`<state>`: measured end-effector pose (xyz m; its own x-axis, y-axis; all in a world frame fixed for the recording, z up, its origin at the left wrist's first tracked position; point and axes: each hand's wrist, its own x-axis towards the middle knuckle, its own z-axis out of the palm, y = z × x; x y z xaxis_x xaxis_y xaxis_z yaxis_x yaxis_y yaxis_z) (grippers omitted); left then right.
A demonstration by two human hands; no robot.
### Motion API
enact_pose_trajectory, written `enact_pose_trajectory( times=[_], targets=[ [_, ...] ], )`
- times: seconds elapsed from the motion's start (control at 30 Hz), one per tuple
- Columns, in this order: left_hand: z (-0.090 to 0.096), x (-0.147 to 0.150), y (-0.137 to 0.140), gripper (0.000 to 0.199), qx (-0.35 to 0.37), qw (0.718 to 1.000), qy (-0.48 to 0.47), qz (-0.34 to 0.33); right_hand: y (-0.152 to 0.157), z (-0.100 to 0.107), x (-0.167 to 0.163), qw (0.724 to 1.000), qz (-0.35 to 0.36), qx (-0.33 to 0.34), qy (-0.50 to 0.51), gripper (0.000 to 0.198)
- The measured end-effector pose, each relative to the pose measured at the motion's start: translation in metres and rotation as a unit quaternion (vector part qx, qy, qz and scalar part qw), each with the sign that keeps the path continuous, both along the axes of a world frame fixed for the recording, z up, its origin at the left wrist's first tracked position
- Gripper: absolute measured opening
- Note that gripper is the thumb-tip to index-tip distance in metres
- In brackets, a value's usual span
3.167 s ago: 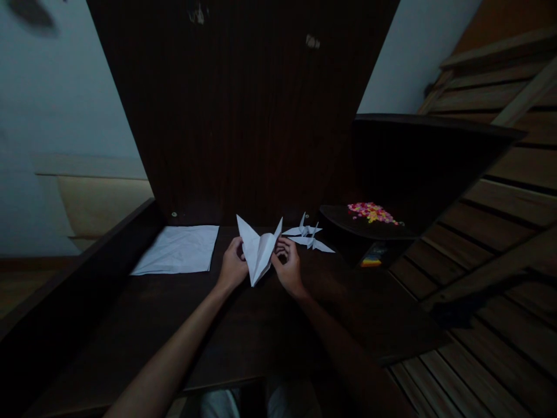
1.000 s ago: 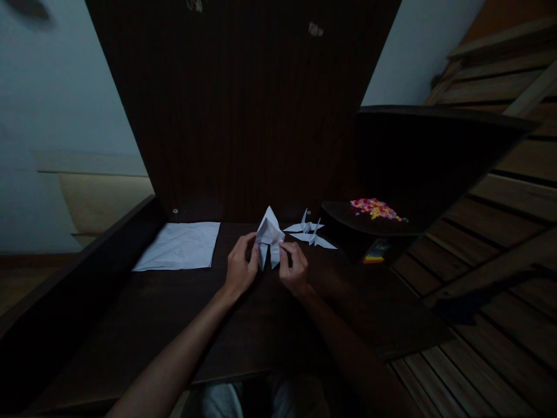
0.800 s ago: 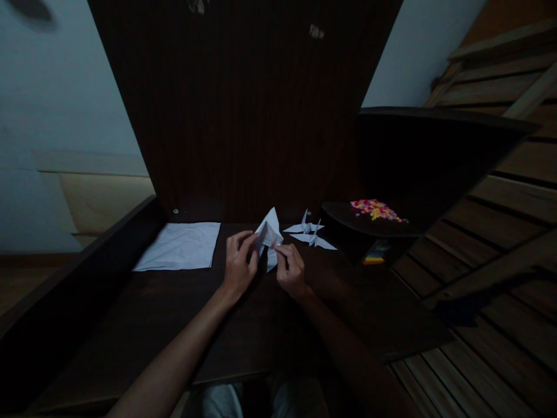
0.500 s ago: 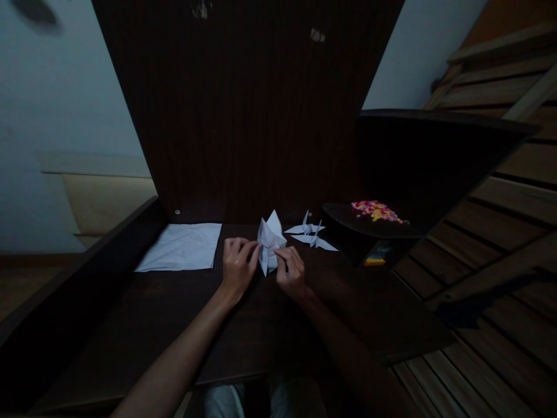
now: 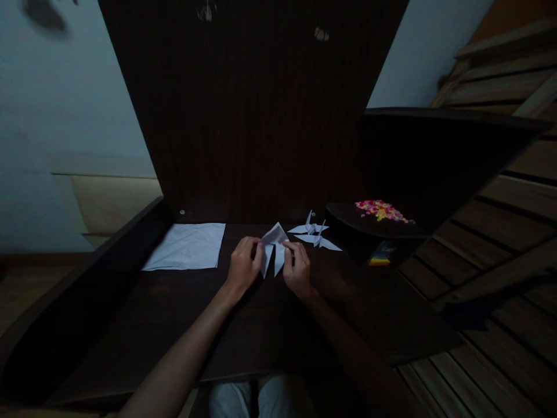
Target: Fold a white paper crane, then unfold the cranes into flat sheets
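A partly folded sheet of white origami paper [image 5: 275, 237] is held up between my two hands, with a peak at the top and two pointed legs split apart at the bottom. My left hand [image 5: 246, 261] pinches its left edge between thumb and fingers. On the opposite edge my right hand [image 5: 297, 268] has a similar pinch. Just beyond, to the right, two finished white paper cranes [image 5: 315, 238] rest on the dark desk, wings spread. A stack of white paper sheets [image 5: 187, 247] lies flat to the left of my left hand.
Small pink, red and yellow pieces [image 5: 380, 211] are heaped on a dark corner shelf [image 5: 348, 217] at the right. Below it sits a small item with a yellow edge [image 5: 379, 261]. A raised side board [image 5: 87, 278] bounds the dark desk [image 5: 174, 325] on the left.
The paper's raised upper flap has come down, so it now shows one peak with two separate legs. Both hands still pinch its sides. The view has shifted slightly.
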<state>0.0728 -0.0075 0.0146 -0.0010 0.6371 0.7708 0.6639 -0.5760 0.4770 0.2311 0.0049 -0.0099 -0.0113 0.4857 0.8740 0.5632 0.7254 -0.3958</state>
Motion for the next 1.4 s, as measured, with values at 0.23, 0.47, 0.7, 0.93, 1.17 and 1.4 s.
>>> enact_pose_trajectory(
  times=[0.23, 0.47, 0.7, 0.93, 1.17, 1.4],
  targets=[
    [0.000, -0.001, 0.000, 0.009, -0.024, 1.000, -0.009, -0.006, 0.008, -0.004, -0.001, 0.994, -0.063, -0.086, -0.020, 0.034],
    [0.007, -0.012, 0.006, 0.014, -0.027, 0.999, -0.022, 0.008, 0.012, 0.013, 0.006, 0.987, -0.098, -0.063, -0.106, 0.020],
    [0.030, -0.013, 0.003, 0.024, -0.106, 0.986, -0.112, 0.060, 0.004, 0.042, 0.004, 0.965, -0.131, -0.073, -0.216, 0.057],
    [0.051, -0.031, 0.000, 0.021, -0.129, 0.991, -0.043, -0.003, 0.001, 0.063, 0.012, 0.972, -0.072, -0.113, -0.192, 0.036],
    [0.068, -0.065, 0.011, 0.023, -0.137, 0.989, 0.006, -0.061, 0.008, 0.105, 0.037, 0.928, 0.151, -0.303, -0.156, 0.030],
    [0.090, -0.080, 0.009, 0.026, -0.207, 0.961, -0.011, -0.185, 0.016, 0.126, 0.058, 0.745, 0.364, -0.556, -0.063, 0.037]
  ],
)
